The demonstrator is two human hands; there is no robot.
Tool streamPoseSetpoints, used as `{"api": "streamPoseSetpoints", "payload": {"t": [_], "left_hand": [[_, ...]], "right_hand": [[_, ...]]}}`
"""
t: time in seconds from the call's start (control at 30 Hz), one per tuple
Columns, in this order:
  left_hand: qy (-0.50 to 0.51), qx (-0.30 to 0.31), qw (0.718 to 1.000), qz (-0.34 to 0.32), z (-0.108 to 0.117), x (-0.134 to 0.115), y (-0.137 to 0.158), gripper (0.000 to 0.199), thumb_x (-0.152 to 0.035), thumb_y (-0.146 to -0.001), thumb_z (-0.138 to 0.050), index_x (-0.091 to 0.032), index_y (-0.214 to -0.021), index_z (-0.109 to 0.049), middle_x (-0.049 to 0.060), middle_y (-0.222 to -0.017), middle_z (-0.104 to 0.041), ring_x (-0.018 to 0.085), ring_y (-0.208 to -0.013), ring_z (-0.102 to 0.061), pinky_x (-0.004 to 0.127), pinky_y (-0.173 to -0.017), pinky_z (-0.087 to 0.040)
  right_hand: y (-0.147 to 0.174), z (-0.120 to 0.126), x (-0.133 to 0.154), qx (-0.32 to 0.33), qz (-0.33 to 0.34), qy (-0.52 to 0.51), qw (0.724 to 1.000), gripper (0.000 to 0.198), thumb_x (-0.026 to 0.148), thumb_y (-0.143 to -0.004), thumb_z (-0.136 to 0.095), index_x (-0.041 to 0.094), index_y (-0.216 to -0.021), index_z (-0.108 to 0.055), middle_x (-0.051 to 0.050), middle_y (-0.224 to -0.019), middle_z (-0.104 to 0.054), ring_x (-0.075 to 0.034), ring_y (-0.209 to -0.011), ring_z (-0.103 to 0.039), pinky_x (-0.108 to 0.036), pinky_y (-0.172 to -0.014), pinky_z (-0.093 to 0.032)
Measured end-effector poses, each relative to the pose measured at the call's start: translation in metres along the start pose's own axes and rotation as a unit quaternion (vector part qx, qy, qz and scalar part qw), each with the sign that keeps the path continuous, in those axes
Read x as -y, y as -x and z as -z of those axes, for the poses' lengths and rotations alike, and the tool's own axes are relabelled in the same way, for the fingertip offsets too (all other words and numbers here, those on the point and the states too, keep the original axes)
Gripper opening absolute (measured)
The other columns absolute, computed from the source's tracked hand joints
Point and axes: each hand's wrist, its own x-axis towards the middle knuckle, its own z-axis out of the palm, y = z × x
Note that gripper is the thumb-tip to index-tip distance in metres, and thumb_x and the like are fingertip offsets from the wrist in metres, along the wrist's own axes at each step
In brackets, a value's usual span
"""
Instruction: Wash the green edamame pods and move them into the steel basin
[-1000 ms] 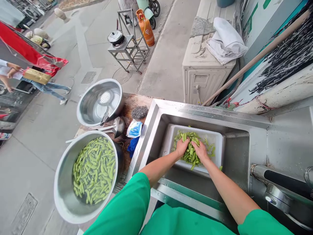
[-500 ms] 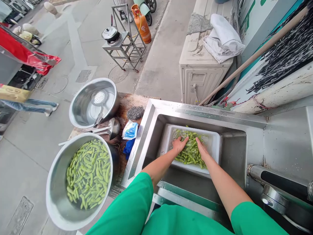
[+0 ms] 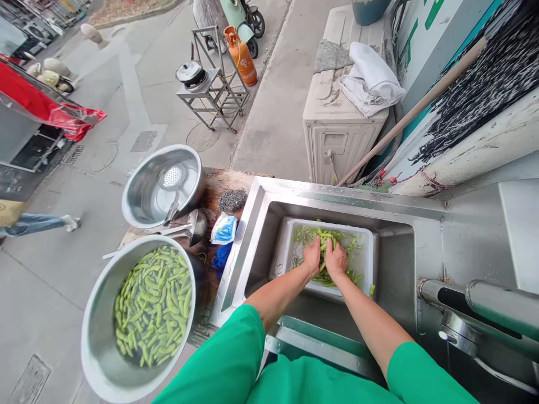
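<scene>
A white plastic tub [image 3: 367,241] sits inside the steel sink [image 3: 404,247] and holds wet green bean pods [image 3: 337,235]. My left hand [image 3: 312,256] and my right hand [image 3: 336,260] are pressed together in the tub, both closed around a bunch of the pods. On the wooden board to the left, a large steel bowl [image 3: 101,359] holds many more green pods [image 3: 154,306] in water.
A second steel bowl [image 3: 145,193] with a skimmer [image 3: 172,178] stands behind the first. A steel scourer [image 3: 232,200], a blue-white packet [image 3: 224,228] and a ladle [image 3: 196,220] lie by the sink. The tap [image 3: 484,306] is at right. A passer-by's leg [image 3: 37,223] is at far left.
My hands went from spread flat on the pods to pressed together, gathering a bunch. The passer-by has walked further left. The view shifted slightly.
</scene>
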Motion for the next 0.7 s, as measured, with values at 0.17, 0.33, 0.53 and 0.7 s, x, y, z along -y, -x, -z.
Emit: {"api": "streamPoseSetpoints", "payload": {"t": [0.17,0.33,0.53,0.7], "left_hand": [[-0.173,0.024,0.979,-0.102,0.037,-0.014,0.016,0.054,-0.049,-0.091,-0.052,-0.024,-0.139,-0.055,0.012,-0.141,-0.055,0.029,-0.131,-0.050,0.042,-0.112,-0.038],[-0.312,0.002,0.937,-0.155,0.062,-0.020,0.006,0.062,-0.049,-0.092,-0.048,-0.031,-0.150,-0.038,0.007,-0.162,-0.024,0.033,-0.145,-0.028,0.047,-0.118,-0.027],[-0.193,0.024,0.981,-0.011,0.037,-0.002,-0.034,0.075,-0.067,-0.088,-0.044,-0.025,-0.151,-0.038,0.012,-0.159,-0.032,0.033,-0.146,-0.028,0.045,-0.118,-0.026],[0.011,0.004,0.997,0.074,0.006,0.007,-0.035,0.080,-0.073,-0.084,-0.046,-0.017,-0.141,-0.052,0.014,-0.146,-0.051,0.030,-0.137,-0.044,0.039,-0.115,-0.033]], "right_hand": [[-0.018,0.032,-0.032,0.025,0.063,0.059,0.996,0.053,0.046,-0.102,-0.032,0.015,-0.140,-0.051,-0.019,-0.120,-0.063,-0.034,-0.113,-0.059,-0.044,-0.097,-0.044],[-0.034,0.039,-0.051,-0.012,0.092,0.106,0.990,0.062,0.057,-0.098,-0.038,0.020,-0.147,-0.047,-0.016,-0.151,-0.037,-0.037,-0.138,-0.034,-0.047,-0.111,-0.032],[-0.057,0.000,-0.039,0.095,-0.104,-0.092,0.986,0.088,0.076,-0.090,-0.030,0.015,-0.153,-0.037,-0.020,-0.156,-0.030,-0.037,-0.143,-0.028,-0.050,-0.114,-0.028],[-0.045,-0.033,-0.025,0.085,-0.141,-0.162,0.973,0.092,0.078,-0.089,-0.011,0.016,-0.152,-0.037,-0.017,-0.148,-0.045,-0.032,-0.132,-0.048,-0.044,-0.103,-0.044]]}}
